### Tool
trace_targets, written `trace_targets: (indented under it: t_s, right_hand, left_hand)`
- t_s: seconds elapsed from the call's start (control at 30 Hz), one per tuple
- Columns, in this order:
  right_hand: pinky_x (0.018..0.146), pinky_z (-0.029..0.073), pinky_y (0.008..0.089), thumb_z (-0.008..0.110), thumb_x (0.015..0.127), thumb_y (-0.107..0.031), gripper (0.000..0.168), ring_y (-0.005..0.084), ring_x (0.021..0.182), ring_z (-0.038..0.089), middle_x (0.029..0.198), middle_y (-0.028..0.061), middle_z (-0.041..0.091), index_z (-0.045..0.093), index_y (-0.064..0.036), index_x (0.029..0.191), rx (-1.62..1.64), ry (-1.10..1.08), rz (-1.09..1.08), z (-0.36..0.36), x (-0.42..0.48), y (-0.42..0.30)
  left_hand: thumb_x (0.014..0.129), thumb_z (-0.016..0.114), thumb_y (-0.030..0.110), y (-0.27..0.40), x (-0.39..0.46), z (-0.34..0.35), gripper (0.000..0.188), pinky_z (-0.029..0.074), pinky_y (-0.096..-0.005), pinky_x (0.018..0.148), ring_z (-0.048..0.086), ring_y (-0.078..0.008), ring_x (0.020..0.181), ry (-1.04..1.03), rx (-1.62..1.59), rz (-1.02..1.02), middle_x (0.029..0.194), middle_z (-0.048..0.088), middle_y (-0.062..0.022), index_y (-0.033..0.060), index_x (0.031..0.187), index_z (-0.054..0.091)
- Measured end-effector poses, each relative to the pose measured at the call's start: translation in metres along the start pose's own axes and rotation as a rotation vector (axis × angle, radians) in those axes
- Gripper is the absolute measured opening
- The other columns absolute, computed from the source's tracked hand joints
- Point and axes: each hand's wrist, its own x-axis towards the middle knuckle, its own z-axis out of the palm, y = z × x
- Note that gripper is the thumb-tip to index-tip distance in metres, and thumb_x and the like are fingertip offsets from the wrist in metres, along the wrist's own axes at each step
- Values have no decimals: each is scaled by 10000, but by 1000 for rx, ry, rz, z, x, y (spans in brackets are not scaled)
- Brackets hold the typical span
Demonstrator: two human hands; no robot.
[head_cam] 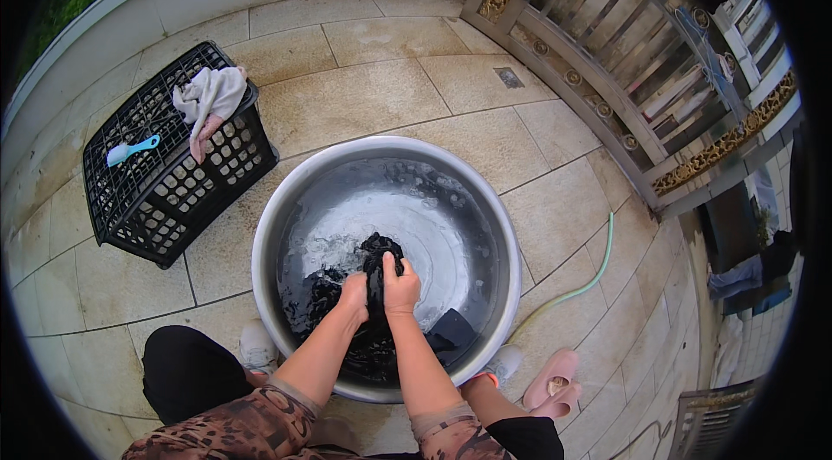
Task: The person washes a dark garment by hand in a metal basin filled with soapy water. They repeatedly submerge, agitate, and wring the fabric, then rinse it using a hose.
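A large round metal basin (261,226) holding water stands on the tiled floor before me. Over its middle, my left hand (354,294) and my right hand (400,284) both grip a wet black cloth (376,278), the right thumb pointing up along it. The cloth's lower part spreads into the water towards the near left side of the basin. Partly above the water at the lower right lies a dark piece of fabric (452,330). Bubbles float near the far rim.
An upturned black plastic basket (188,200) carries a blue-handled brush (133,151) and light cloths (218,93). A green hose (595,275) and pink shoes (552,379) lie right of the basin. A metal gate (585,70) stands beyond, with a floor drain (509,77) nearby.
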Motion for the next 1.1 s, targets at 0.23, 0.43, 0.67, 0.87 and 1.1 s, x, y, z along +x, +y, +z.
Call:
trace_targets:
  t_s: [0.23, 0.43, 0.67, 0.87, 1.1]
  right_hand:
    - [690, 401, 330, 614, 681, -216, 324, 275, 734, 507, 807, 138, 529, 434, -66, 905, 236, 59, -109, -37, 46, 64]
    - [822, 383, 353, 669, 649, -198, 662, 302, 1007, 459, 1097, 199, 447, 350, 0, 1194, -278, -52, 129, -33, 36, 118]
    - [648, 406, 271, 605, 673, 20, 351, 160, 667, 491, 857, 52, 491, 454, -57, 980, 455, 66, 21, -26, 21, 64]
    - [530, 439, 310, 651, 674, -308, 277, 267, 573, 574, 620, 112, 577, 562, -46, 682, 110, -71, -359, -25, -41, -22]
    - [541, 403, 384, 516, 741, -430, 413, 348, 606, 536, 590, 173, 538, 563, -27, 662, -42, 71, -12, -41, 19, 26]
  left_hand:
    - [818, 449, 258, -18, -15, 24, 281, 401, -367, 613, 534, -313, 724, 209, 1048, 554, 678, 535, -156, -6, 723, 447]
    - [708, 596, 155, -33, -1, -6, 428, 399, -420, 741, 487, -376, 902, 235, 1329, 548, 1017, 484, -210, 68, 1044, 345]
    - [810, 449, 461, 7, -18, 32, 541, 356, -381, 873, 430, -217, 1069, -33, 274, -67, 1208, 409, -90, 149, 1236, 333]
    - [792, 532, 299, 1, 49, -22, 332, 444, -289, 705, 531, -144, 822, -305, 206, 232, 938, 547, -55, 33, 990, 559]
    - [801, 473, 208, -13, -15, 46, 211, 410, -283, 586, 495, -138, 670, 57, 182, 43, 729, 520, -51, 4, 821, 521]
